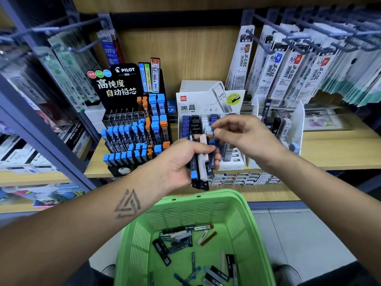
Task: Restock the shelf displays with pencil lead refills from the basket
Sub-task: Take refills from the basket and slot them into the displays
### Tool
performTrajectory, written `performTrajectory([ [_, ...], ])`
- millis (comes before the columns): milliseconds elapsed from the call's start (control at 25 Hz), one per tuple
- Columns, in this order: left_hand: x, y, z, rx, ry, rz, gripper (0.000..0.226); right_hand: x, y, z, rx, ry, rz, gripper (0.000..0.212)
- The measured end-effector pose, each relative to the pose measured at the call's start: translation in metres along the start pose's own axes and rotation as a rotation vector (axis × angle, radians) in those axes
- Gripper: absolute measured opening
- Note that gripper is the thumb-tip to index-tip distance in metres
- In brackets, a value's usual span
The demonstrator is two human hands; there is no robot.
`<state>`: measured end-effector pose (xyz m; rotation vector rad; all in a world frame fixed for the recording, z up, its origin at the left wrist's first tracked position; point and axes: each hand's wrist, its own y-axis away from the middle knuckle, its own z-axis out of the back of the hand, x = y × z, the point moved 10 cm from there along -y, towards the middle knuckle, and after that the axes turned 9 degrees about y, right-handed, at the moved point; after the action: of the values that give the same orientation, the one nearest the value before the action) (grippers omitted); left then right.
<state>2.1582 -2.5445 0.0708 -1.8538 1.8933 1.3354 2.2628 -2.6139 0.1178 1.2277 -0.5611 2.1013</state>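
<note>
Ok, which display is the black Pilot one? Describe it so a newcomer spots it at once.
On the wooden shelf above the green basket, two lead-refill displays stand side by side. The Pilot display is the left one: black, tiered, with blue- and orange-capped cases, unlike the white box display on its right.

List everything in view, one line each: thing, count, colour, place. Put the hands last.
basket: one, green, on the floor below the shelf
loose refill cases: too many to count, mostly black, blue and white, on the basket's bottom
Pilot display rack: one, black, on the wooden shelf at left, holding blue-capped and orange-capped cases
white display box: one, on the shelf at centre, holding dark and pale cases
clear stand: one, on the shelf at right
hanging refill packs: many, white, on hooks at upper right
bundle of refill cases: several, black, blue and white, in the left hand
left hand: grips the bundle
right hand: pinches a small blue piece above the bundle
</note>
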Motion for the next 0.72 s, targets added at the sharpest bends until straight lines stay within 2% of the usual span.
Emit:
performTrajectory([
  [200, 0.0, 0.003, -0.005, 0.013, -0.069, -0.042, 0.014, -0.016, 0.009, -0.014, 0.179, -0.164, -0.202, 0.012],
  [400, -0.003, 0.007, -0.005, 0.022, -0.075, -0.035, 0.012, -0.02, 0.008, -0.011, 0.19, -0.336, -0.3, 0.012],
  [560, -0.012, 0.013, 0.006, -0.004, 0.025, -0.003, 0.012, -0.007, 0.007, -0.027, 0.281, -0.548, -0.257, 0.023],
  [720, -0.021, 0.024, 0.028, -0.037, 0.063, 0.001, 0.014, 0.012, -0.005, -0.036, 0.251, -0.555, -0.178, 0.022],
])
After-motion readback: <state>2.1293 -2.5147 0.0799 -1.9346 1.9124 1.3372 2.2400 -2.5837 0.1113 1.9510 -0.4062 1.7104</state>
